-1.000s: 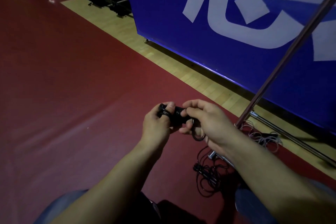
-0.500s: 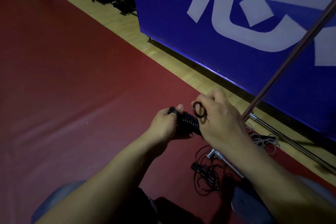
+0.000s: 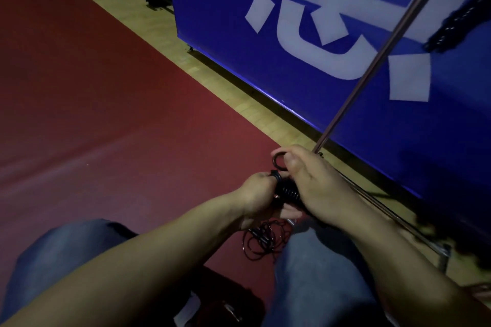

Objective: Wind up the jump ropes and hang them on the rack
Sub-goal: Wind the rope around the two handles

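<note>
Right hand (image 3: 316, 188) has swung up & over the wound jump rope (image 3: 288, 191), a cord loop (image 3: 279, 162) now raised above the bundle between its fingertips. Left hand (image 3: 256, 191) has slid down one end. Both hands now lower, nearer the knees.

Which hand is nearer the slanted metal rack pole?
Right. The right hand sits just below the rack pole; the left hand lies beyond it, farther left, both gripping the wound rope.
</note>
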Demonstrator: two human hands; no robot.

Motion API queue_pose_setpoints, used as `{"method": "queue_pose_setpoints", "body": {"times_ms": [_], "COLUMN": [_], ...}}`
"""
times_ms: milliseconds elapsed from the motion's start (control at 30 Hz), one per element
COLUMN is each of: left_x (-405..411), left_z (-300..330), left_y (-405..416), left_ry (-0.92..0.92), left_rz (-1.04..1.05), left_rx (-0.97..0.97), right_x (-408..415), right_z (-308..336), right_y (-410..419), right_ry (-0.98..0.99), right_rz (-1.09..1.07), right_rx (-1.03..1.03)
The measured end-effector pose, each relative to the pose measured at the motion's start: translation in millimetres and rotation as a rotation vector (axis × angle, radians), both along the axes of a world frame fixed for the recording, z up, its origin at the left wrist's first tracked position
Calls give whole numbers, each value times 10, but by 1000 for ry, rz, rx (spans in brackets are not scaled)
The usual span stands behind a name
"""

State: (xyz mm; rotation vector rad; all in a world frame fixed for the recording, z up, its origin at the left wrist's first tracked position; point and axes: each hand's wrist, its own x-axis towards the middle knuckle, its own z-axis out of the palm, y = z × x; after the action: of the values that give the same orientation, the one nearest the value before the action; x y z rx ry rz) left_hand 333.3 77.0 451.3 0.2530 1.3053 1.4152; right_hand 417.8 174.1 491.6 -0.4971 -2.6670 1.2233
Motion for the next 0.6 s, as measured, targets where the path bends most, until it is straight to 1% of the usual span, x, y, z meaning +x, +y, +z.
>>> {"method": "queue_pose_setpoints", "body": {"times_ms": [100,167,233,300,333,367,433,467,533,600], "left_x": [117,167,203,227,223,200,122,90,47,0], "left_z": [-155,-263,-337,-366,-385,-411,-419,-407,-386,-350], "left_y": [-19,-18,-9,-13,-25,-46,-119,-155,-195,-207], "left_ry": [9,-6,-14,15,82,195,409,444,382,317], "left_rz": [-15,60,200,277,269,235,142,101,38,-10], "left_rx": [-41,-73,-121,-175,-198,-224,-239,-214,-130,-93], "right_x": [175,256,261,241,232,220,201,193,180,173], "right_z": [-191,-298,-351,-394,-414,-426,-428,-417,-381,-373], "right_y": [-51,-65,-62,-69,-71,-65,-51,-49,-60,-81], "right_ry": [115,134,108,47,19,-6,-47,-58,-57,-35], "right_rz": [-204,-302,-331,-286,-256,-233,-207,-201,-185,-175], "right_rx": [48,86,143,222,263,288,276,252,209,170]}}
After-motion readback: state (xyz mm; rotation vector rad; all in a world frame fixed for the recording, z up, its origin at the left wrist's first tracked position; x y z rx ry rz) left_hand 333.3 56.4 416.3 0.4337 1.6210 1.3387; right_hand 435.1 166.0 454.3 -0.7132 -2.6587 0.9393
